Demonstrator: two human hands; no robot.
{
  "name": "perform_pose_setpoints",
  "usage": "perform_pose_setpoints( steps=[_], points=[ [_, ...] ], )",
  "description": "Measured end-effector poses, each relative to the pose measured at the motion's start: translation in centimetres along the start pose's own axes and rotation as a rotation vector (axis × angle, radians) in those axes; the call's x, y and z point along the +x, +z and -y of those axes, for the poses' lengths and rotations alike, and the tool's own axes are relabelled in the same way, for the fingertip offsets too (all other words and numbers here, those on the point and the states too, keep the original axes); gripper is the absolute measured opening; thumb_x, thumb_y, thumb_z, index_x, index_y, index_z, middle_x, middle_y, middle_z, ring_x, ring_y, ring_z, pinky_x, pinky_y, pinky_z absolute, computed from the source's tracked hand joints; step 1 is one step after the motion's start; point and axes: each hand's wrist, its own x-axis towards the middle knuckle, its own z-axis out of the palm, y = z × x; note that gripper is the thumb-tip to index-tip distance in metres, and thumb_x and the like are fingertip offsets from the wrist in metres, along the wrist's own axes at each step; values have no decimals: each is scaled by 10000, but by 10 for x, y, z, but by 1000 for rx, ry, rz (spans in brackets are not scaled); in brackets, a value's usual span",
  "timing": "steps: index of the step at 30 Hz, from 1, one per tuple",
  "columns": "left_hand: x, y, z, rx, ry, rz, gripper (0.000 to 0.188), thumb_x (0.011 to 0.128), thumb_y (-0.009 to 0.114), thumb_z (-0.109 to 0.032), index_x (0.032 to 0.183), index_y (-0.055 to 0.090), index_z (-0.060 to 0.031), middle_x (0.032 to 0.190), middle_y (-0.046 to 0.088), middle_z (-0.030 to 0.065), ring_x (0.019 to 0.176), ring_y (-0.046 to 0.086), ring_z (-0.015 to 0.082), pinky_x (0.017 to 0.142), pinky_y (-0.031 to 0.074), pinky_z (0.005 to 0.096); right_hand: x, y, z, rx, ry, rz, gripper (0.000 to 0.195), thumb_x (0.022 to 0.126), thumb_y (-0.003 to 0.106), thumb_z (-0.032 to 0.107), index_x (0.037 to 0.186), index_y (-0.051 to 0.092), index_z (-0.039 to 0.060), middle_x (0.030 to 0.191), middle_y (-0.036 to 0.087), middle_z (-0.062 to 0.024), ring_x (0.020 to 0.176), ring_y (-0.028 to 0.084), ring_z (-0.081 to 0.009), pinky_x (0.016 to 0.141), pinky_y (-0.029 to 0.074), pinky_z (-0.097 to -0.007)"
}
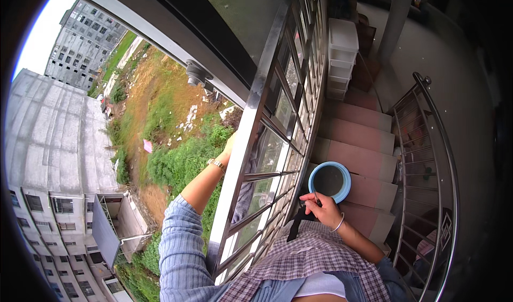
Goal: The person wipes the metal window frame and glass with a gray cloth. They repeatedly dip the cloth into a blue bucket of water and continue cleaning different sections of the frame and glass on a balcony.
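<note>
My left arm reaches over the metal window railing [231, 189] to its outer side. Only part of my left hand [229, 147] shows beside the top rail, above a wrist with a metal band; its fingers are hidden. Through the bars a grey cloth [242, 205] hangs on the far side; whether my left hand touches it cannot be seen. My right hand [322, 210], with a bangle on the wrist, is bent near the rim of a light blue bucket [345, 189]. A thin dark piece shows at its fingers, too small to name. Dark liquid seems to fill the bucket.
Pink-and-grey stairs [360, 147] descend ahead, with a steel handrail [445, 149] on the right. White plastic drawers [342, 41] stand near the bottom. A window frame [168, 33] crosses above left. Outside, far below, lie weeds [180, 165] and concrete buildings [48, 133].
</note>
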Motion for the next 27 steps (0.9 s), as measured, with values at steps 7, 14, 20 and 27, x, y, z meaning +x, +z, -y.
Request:
perform_pose_setpoints(
  steps=[7,14,20,27],
  points=[
    [-21,26,-12,413,138,-78,313,857,606,-163,1110,556,15,1010,612,200,947,572,357,833,446,405,19,0,-3,15,11,-55,213,932,545,133,1067,617,-16,764,612,-20,685,581,-66,651,455,-214],
    [-114,7,-9,310,60,158,391,835,640,-270,1097,582,15,931,648,159,846,615,284,769,487,365,25,-6,-7,71,-28,-57,219,922,563,133,1078,614,-10,756,613,-20,687,585,-69,646,456,-215],
    [-176,-56,-18,251,-346,450,512,772,719,-367,1066,599,35,847,678,134,780,638,232,746,509,340,19,-21,-7,109,-16,-69,222,912,582,140,1072,614,-11,749,610,-19,689,588,-68,653,465,-215],
    [-48,-33,-63,-58,-239,-100,245,882,611,-215,1012,600,-8,890,617,92,835,593,150,723,487,298,13,-30,-9,124,11,-116,234,911,588,144,1078,607,-19,775,606,-20,687,583,-67,644,467,-216]
  ],
)
